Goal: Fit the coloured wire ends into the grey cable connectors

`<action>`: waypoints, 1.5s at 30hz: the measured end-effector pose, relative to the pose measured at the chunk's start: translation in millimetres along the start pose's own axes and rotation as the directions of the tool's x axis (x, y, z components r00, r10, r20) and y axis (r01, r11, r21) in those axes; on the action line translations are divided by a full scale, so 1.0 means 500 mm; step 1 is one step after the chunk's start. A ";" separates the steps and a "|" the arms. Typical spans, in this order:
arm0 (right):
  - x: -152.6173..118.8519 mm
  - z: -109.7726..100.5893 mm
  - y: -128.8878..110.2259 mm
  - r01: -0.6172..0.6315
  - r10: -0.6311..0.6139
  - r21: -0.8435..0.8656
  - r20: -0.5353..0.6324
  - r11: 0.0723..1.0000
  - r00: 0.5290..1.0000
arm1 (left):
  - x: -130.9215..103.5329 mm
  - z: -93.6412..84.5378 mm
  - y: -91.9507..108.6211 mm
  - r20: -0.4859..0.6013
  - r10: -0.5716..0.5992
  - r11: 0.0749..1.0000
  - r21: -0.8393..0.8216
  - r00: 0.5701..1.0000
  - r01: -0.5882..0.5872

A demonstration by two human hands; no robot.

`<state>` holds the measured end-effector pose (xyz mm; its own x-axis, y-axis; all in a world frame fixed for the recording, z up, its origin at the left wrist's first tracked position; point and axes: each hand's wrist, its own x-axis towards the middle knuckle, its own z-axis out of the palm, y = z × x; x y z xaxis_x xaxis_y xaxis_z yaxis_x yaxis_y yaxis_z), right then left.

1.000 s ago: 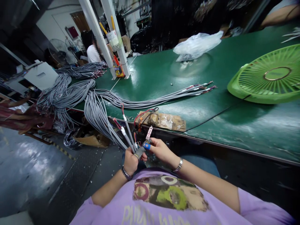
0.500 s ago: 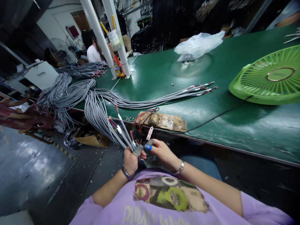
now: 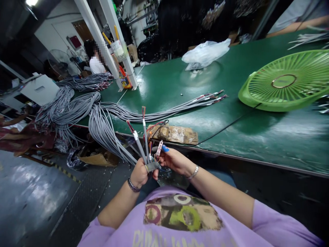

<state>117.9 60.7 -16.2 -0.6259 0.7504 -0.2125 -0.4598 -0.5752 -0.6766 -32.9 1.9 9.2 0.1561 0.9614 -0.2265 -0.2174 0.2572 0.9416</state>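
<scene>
My left hand [image 3: 140, 174] is closed around several grey cables [image 3: 141, 147], with a grey wrap on its thumb. White sleeves show near the cable ends, where thin coloured wires [image 3: 150, 146] stick out. Just to the right, my right hand [image 3: 178, 161] has its fingers pinched at the wire ends beside my left thumb; the fingertips are partly hidden. Blue tape covers its thumb. A small pale tag-like piece [image 3: 159, 148] with reddish marks stands right behind the right fingers, close to the table edge.
A long bundle of grey cables [image 3: 154, 116] lies on the green table [image 3: 218, 130]. Near its front edge sits a worn wooden block [image 3: 177, 133] with wires. A green fan [image 3: 282, 82], a plastic bag [image 3: 205, 53] and white posts [image 3: 119, 44] stand beyond. Other people are at the back.
The held cables have tilted more upright, their ends spreading apart. My right hand has shifted its thumb upward and brought its fingertips to the wires. The whole view has turned slightly right.
</scene>
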 end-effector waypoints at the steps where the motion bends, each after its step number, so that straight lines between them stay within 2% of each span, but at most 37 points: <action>1: 0.003 0.005 -0.003 0.023 -0.023 -0.030 0.004 0.999 1.000 | 0.004 0.002 0.003 0.007 -0.005 1.000 -0.001 1.000 0.005; 3: 0.006 0.010 -0.003 0.122 -0.133 -0.150 -0.067 0.981 0.989 | 0.010 0.004 0.007 0.019 -0.021 1.000 -0.014 1.000 0.021; 6: 0.005 0.011 0.003 0.272 -0.361 -0.376 -0.188 0.885 0.913 | 0.018 0.004 0.011 0.024 -0.053 0.998 -0.036 0.998 0.054; 8: 0.005 0.011 0.006 0.302 -0.406 -0.415 -0.189 0.858 0.894 | 0.023 0.002 0.010 0.031 -0.067 0.997 -0.031 0.997 0.068; 10: 0.007 0.014 0.006 0.269 -0.328 -0.310 -0.158 0.912 0.931 | 0.028 0.000 0.007 0.044 -0.070 0.997 -0.021 0.997 0.071; 12: 0.010 0.018 0.005 0.194 -0.210 -0.136 -0.115 0.972 0.971 | 0.031 -0.002 0.003 0.053 -0.065 0.997 -0.025 0.996 0.067; 14: 0.014 0.021 0.005 0.145 -0.143 0.011 -0.092 0.989 0.985 | 0.033 -0.003 -0.001 0.049 -0.068 0.997 -0.032 0.996 0.070; 17: 0.019 0.022 0.007 0.150 -0.138 0.115 -0.108 0.982 0.985 | 0.033 -0.004 -0.005 0.030 -0.080 0.997 -0.021 0.996 0.080; 22: 0.027 0.015 0.014 0.174 -0.153 0.149 -0.145 0.973 0.978 | 0.031 -0.003 -0.009 0.001 -0.096 0.995 0.011 0.995 0.096; 27: 0.025 0.015 0.014 0.169 -0.152 0.151 -0.118 0.974 0.981 | 0.029 -0.002 -0.010 -0.003 -0.102 0.995 0.021 0.995 0.102; 34: 0.012 0.013 0.009 0.040 -0.023 0.187 -0.092 0.982 0.995 | 0.009 0.002 -0.006 0.000 -0.035 0.999 0.027 0.999 0.035; 38: 0.006 0.012 0.005 0.002 0.007 0.213 -0.042 0.977 0.999 | -0.011 0.004 -0.013 -0.035 0.029 0.998 0.061 0.999 -0.027; 45: 0.004 0.014 0.002 0.121 -0.105 0.164 -0.098 0.979 0.990 | -0.012 0.019 -0.016 -0.151 0.096 0.995 0.055 0.984 -0.089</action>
<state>111.4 59.3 -12.4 -0.5093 0.8351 -0.2080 -0.6290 -0.5261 -0.5723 -23.0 -7.0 5.5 -0.0124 0.9854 -0.1699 -0.1769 0.1650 0.9703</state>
